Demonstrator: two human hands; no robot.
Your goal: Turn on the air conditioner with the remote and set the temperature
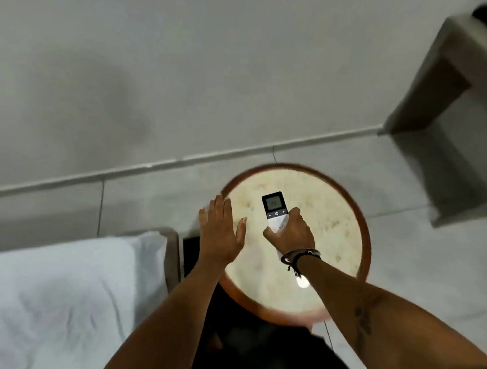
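Two hands are seen above a round table point(336, 224), whose brown rim lies close to the bed point(58, 295) on the left and near the wall behind; bare floor is left open to the right. The remote point(275, 211) is gripped by the right hand point(291, 232), screen up, over the tabletop. The left hand point(219, 231) is held open and flat, fingers spread, touching nothing.

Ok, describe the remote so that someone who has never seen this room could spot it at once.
Find the round table with the reddish rim, beside the white bed. Above its pale top, the right hand grips the remote by its lower end. It is the only slim white bar there, with a dark screen panel on top.
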